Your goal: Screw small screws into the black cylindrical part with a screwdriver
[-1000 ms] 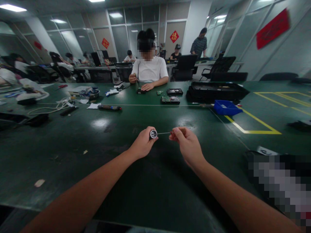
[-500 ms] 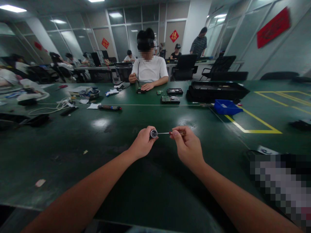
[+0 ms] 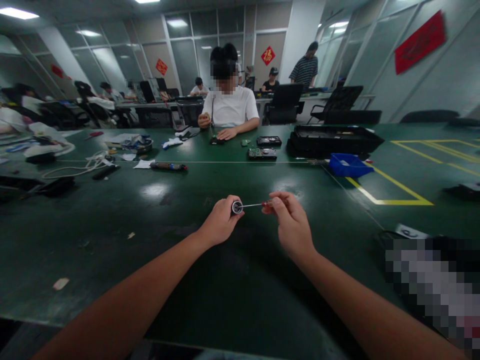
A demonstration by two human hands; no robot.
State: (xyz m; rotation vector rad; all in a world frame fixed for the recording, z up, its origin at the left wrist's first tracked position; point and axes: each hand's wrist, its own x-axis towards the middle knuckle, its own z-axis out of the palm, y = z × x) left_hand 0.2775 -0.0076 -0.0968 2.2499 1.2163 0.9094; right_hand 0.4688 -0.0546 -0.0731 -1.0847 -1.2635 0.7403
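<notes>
My left hand is closed round a small dark cylindrical part, whose round, light-rimmed end faces me. Its inside is too small to make out. From the right, a screwdriver reaches in, its thin metal shaft ending at that round opening. My right hand pinches the screwdriver's reddish handle between thumb and fingers, and most of the handle is hidden by them. Both hands hover over the green table.
Across the table a person in a white shirt works on a small dark part. Circuit-board devices, a black tray and a blue bin lie ahead. An electric screwdriver and cables are at left.
My right hand's fingers have shifted on the screwdriver handle, with the forefinger raised and more spread. The shaft slants slightly more. My left hand has stayed in place.
</notes>
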